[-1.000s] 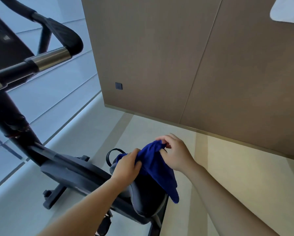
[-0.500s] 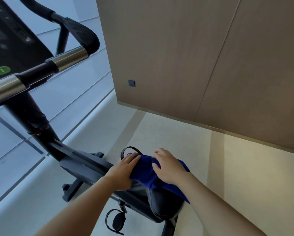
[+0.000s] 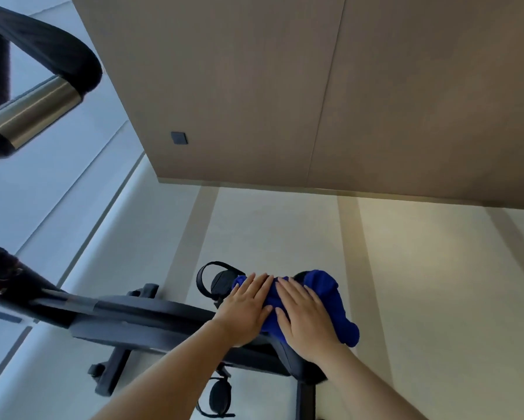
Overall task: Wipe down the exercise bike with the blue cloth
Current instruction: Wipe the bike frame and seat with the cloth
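Standing at the back is a big brown wooden wall (image 3: 254,86). Below it lies a pale, smooth floor (image 3: 436,283) with wide stripes.

The black exercise bike (image 3: 139,316) stretches from the left side to the bottom middle. Its black handlebar with a shiny silver metal part (image 3: 33,116) sits high at the top left, well apart from the hands. The black padded seat (image 3: 297,359) is at the bottom middle, and most of its top is covered.

The soft blue cloth (image 3: 330,298) lies bunched on top of the seat. It sits under both hands. A big lump of it sticks out past the right hand and hangs over the seat's right edge.

The left hand (image 3: 245,310) lies flat with straight fingers. Its fingertips press on the left end of the cloth, and its palm rests on the bike. The right hand (image 3: 306,319) is also flat, fingers spread, pressing down on the middle of the cloth. Neither hand curls round it. The two hands are just beside each other.

To the right of the seat there is open floor. To the left runs the bike's long body.

One black pedal with a strap loop (image 3: 221,281) shows just beyond the left fingertips. Another black pedal (image 3: 219,395) hangs below the left arm. A small dark square plate (image 3: 179,137) sits on the wall.
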Demonstrator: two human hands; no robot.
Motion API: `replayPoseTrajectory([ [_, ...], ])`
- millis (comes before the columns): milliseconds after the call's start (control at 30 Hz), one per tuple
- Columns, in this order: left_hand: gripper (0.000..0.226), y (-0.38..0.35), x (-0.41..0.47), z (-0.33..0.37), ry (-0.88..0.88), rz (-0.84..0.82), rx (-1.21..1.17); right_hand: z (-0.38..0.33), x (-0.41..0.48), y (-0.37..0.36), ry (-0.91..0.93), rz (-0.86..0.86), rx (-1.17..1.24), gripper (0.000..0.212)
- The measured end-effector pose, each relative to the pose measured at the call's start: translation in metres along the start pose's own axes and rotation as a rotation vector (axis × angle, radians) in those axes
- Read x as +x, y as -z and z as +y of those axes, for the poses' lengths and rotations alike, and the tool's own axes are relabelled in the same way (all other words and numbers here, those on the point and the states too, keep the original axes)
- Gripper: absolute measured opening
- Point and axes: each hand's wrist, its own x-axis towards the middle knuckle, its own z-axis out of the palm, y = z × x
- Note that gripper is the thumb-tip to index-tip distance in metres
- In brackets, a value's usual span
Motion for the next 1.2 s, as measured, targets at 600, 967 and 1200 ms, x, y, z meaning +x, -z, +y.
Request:
replayPoseTrajectory([
  [600, 0.057, -0.015, 0.017, 0.050, 0.140, 0.229, -0.156, 0.047, -0.003, 0.018, 0.020, -0.023, 0.089, 0.046],
  [967, 0.089, -0.040, -0.039, 0.076, -0.030, 0.225, -0.031, 0.033, -0.082, 0.007, -0.052, -0.028, 0.222, 0.062],
  [1200, 0.076, -0.045, -0.064, 0.076, -0.142, 0.119, 0.047, 0.012, -0.123, 0.006, -0.107, -0.045, 0.192, 0.069],
])
